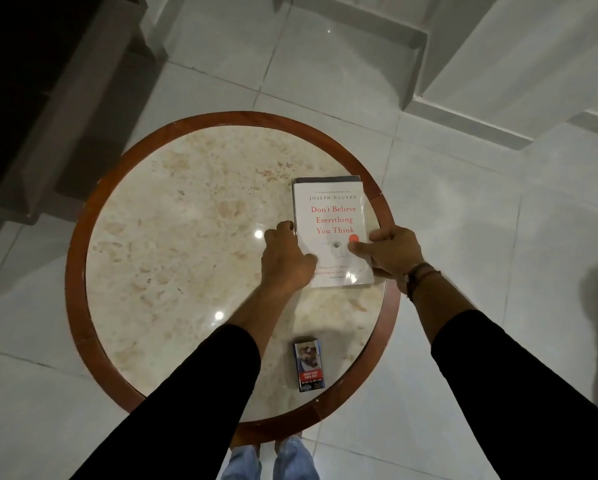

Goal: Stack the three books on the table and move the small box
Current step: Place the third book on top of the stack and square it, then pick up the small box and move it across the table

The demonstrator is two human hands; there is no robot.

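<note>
A white book with red title lettering (330,209) lies on top of a stack at the right side of the round table (172,216); a darker book edge (325,178) shows beneath it at the far end. My left hand (285,259) grips the stack's left edge. My right hand (389,251) holds its right edge, thumb on the cover. How many books lie under the white one cannot be told. A small dark blue box (308,367) with a picture and a red label stands near the table's front edge, between my forearms, touched by neither hand.
The table has a marble top and a brown wooden rim (74,271). It stands on pale floor tiles (463,209). Dark furniture (30,98) sits to the far left, and white steps (463,57) rise at the far right.
</note>
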